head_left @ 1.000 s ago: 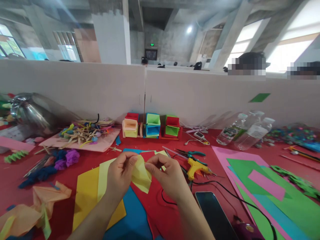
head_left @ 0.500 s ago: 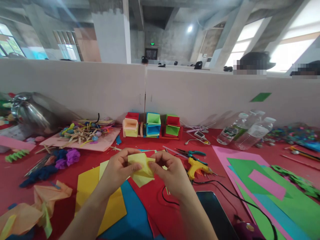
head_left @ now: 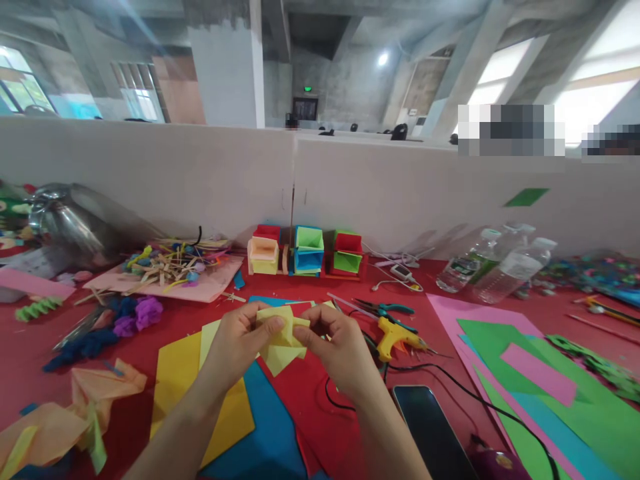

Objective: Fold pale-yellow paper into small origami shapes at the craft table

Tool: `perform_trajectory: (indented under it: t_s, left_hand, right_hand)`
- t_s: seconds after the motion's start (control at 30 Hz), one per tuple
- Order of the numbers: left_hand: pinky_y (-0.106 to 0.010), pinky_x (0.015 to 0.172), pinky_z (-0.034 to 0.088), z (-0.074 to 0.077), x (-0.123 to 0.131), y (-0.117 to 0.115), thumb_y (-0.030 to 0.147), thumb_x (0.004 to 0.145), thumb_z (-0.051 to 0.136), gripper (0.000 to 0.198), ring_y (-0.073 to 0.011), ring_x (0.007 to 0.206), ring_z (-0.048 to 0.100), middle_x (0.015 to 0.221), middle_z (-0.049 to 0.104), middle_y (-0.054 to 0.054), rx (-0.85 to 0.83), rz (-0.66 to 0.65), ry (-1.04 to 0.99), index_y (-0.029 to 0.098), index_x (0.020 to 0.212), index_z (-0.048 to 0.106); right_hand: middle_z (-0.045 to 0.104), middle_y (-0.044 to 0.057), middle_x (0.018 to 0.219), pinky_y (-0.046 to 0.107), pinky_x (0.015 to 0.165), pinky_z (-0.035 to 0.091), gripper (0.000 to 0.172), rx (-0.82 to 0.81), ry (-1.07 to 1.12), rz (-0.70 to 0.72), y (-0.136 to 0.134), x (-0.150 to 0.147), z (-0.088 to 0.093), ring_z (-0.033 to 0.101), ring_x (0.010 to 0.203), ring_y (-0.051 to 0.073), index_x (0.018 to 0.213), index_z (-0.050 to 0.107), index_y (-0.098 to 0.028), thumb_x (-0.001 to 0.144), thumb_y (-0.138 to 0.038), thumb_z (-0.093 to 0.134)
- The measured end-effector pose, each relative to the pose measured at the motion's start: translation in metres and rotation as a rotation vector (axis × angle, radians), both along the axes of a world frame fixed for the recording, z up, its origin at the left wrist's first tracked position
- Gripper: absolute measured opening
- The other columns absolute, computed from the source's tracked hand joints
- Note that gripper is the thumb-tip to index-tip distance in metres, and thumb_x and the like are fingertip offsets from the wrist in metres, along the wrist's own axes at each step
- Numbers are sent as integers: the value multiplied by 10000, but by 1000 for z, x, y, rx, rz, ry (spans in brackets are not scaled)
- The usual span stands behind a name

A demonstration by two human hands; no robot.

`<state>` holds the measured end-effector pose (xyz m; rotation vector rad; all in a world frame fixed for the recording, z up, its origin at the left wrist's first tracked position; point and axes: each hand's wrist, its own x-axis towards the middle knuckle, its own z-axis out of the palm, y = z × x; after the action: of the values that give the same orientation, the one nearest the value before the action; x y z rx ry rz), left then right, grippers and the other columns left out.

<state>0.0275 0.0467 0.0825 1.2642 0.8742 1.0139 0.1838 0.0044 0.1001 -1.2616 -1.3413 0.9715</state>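
The soft yellow paper square (head_left: 280, 341) is folded up smaller than a second ago — the left hand (head_left: 239, 341) and right hand (head_left: 336, 347) both pinch it tight.

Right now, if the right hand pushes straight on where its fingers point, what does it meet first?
The yellow folded paper in its own grip, then probably the left hand just behind it; depth there is unclear.

Going bare from forearm to fingertip on both sides, left hand (head_left: 234, 345) and right hand (head_left: 341, 348) showing slender fingers, forearms (head_left: 173, 430) running uncovered to the lower edge, nails too small for telling.
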Motion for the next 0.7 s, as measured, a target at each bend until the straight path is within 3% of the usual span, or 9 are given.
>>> perform_trajectory:
  t_s: [0.23, 0.4, 0.5, 0.6, 0.7]
  left_hand:
    - [-197, 523, 397, -2, -8, 4, 403, 731, 628, 275, -107, 564, 509, 594, 598, -1, -11, -52, 13, 133, 691, 671]
    - [-191, 521, 402, -2, -5, 4, 390, 731, 629, 247, -116, 576, 515, 607, 613, 2, 69, 59, 74, 156, 706, 703]
    - [-181, 522, 405, -1, -1, 1, 364, 735, 628, 211, -122, 589, 529, 611, 619, 6, 127, 91, 117, 172, 694, 705]
    - [-189, 544, 420, -1, 1, -2, 344, 737, 628, 183, -132, 611, 534, 617, 616, 5, 115, 36, 95, 181, 730, 709]
    - [-184, 562, 414, -1, 2, -3, 346, 752, 614, 183, -120, 625, 514, 639, 594, 11, 91, -21, 24, 185, 711, 691]
  right_hand:
    - [459, -45, 619, 225, 531, 339, 144, -34, 18, 18, 2, 2, -1, 396, 565, 91, 730, 548, -175, 715, -298, 620]
    - [493, -28, 676, 240, 573, 366, 274, -46, 122, 40, 4, 2, -5, 445, 612, 104, 864, 571, -174, 699, -380, 644]
    - [498, -27, 686, 228, 547, 360, 327, -41, 77, 18, 3, 0, -4, 429, 605, 100, 859, 564, -171, 642, -376, 696]
    - [510, -23, 699, 220, 516, 351, 344, -69, 11, -36, 2, -1, -3, 412, 591, 97, 846, 565, -168, 595, -332, 733]
    - [473, -39, 603, 219, 488, 326, 255, -137, -2, -10, 1, 0, -2, 386, 540, 90, 793, 595, -159, 638, -333, 697]
